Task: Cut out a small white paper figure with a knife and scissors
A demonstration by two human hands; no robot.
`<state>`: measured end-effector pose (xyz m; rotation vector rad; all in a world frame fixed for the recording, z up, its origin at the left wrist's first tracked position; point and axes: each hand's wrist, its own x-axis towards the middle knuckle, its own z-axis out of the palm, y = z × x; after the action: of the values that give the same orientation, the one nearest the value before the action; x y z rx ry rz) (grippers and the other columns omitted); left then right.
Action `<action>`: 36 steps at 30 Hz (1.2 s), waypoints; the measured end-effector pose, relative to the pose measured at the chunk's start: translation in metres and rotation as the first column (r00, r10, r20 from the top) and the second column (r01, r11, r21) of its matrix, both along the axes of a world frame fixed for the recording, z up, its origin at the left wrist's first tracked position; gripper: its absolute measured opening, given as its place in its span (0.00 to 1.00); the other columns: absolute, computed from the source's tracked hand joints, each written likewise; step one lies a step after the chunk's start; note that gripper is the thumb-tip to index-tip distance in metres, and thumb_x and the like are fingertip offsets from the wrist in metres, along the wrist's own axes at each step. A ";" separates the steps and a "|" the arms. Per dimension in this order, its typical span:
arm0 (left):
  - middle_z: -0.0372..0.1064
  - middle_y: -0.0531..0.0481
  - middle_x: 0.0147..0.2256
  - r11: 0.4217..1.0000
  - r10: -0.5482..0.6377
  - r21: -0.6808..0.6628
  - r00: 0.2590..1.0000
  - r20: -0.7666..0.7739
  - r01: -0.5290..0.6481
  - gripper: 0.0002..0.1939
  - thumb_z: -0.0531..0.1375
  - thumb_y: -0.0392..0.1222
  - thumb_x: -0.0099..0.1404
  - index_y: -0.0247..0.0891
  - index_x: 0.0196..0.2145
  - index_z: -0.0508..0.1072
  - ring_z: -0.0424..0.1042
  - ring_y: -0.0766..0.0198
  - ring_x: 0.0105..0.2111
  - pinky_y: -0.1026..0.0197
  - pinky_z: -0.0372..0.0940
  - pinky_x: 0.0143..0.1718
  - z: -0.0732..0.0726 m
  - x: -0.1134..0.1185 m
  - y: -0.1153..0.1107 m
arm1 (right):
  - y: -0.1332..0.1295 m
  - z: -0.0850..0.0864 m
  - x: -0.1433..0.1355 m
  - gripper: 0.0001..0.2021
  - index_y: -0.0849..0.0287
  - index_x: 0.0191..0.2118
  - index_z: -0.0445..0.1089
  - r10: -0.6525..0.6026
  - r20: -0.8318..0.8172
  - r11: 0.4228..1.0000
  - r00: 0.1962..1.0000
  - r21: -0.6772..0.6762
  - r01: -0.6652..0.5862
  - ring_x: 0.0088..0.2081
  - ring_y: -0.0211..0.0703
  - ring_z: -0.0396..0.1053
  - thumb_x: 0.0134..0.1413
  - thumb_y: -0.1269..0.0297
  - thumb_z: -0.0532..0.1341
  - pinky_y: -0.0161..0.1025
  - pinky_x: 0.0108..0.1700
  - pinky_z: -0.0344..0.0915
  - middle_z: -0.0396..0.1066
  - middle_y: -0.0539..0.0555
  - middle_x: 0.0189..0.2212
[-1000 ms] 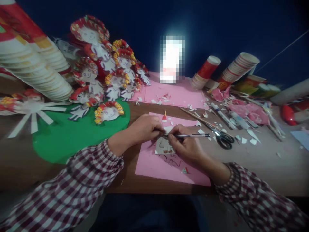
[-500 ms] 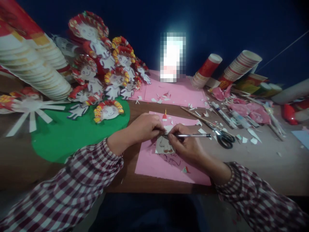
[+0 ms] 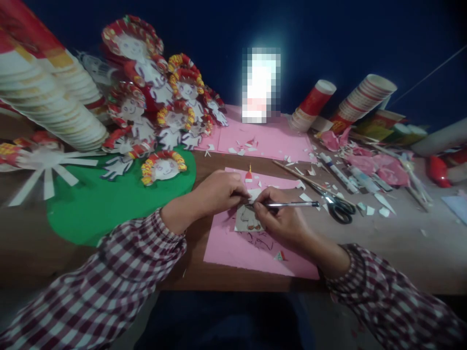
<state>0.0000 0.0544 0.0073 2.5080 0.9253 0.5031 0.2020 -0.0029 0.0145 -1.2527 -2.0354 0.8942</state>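
In the head view my right hand [image 3: 282,218] is closed around a pen [image 3: 295,204], its barrel pointing right and its tip near the fingers of my left hand. My left hand [image 3: 226,190] is closed, thumb and fingers pinching the edge of a small white piece of paper [image 3: 255,196]. Just below both hands lies a pale card [image 3: 242,224] with a dark line drawing and brown patches, partly hidden by my right hand. Beneath it is a pink sheet [image 3: 228,248] marked with dark scribbles. A small red-and-white paper scrap [image 3: 248,177] rests above the hands.
Black-handled scissors [image 3: 341,210], a thin stick [image 3: 302,177] and markers [image 3: 337,172] lie right among scraps. Left, paper-cut dolls [image 3: 186,90] stand around a green sheet [image 3: 120,209]. Stacked paper cups [image 3: 47,102] rise at far left; more cups [image 3: 365,99] stand at back right.
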 end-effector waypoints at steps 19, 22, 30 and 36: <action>0.72 0.52 0.30 1.000 -0.003 -0.013 1.000 0.016 0.003 0.09 0.62 0.34 0.60 0.43 0.36 0.81 0.68 0.67 0.30 0.63 0.58 0.33 0.000 -0.001 0.000 | -0.002 -0.006 0.003 0.04 0.56 0.37 0.67 -0.022 -0.131 0.999 0.991 -0.026 0.018 0.25 0.35 0.64 0.62 0.65 0.56 0.33 0.27 0.63 0.66 0.47 0.24; 0.72 0.52 0.29 1.000 -0.022 -0.006 0.999 0.034 0.022 0.07 0.62 0.39 0.62 0.44 0.36 0.81 0.68 0.67 0.29 0.64 0.57 0.32 0.000 -0.001 0.000 | -0.006 -0.005 0.005 0.08 0.55 0.43 0.71 0.024 -0.122 1.000 0.992 0.022 -0.022 0.27 0.37 0.70 0.63 0.65 0.56 0.35 0.30 0.68 0.72 0.49 0.27; 0.73 0.52 0.29 1.000 -0.012 -0.028 1.000 0.018 0.012 0.09 0.61 0.37 0.61 0.43 0.37 0.81 0.69 0.67 0.30 0.64 0.59 0.33 0.002 -0.001 0.001 | -0.008 0.007 0.002 0.13 0.56 0.47 0.72 0.218 0.059 0.944 0.974 0.240 -0.225 0.33 0.40 0.75 0.60 0.73 0.56 0.38 0.37 0.70 0.78 0.54 0.35; 0.72 0.51 0.29 0.999 -0.003 -0.035 1.000 0.024 0.004 0.09 0.61 0.38 0.62 0.42 0.37 0.81 0.68 0.66 0.30 0.64 0.58 0.32 0.004 -0.001 -0.001 | -0.008 0.006 0.000 0.11 0.59 0.44 0.72 0.230 0.208 0.905 0.951 0.315 -0.287 0.27 0.39 0.71 0.61 0.73 0.55 0.36 0.30 0.66 0.77 0.55 0.30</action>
<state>-0.0012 0.0536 0.0111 2.4664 0.9132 0.5099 0.2022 -0.0105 0.0206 -0.9031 -2.4067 0.5249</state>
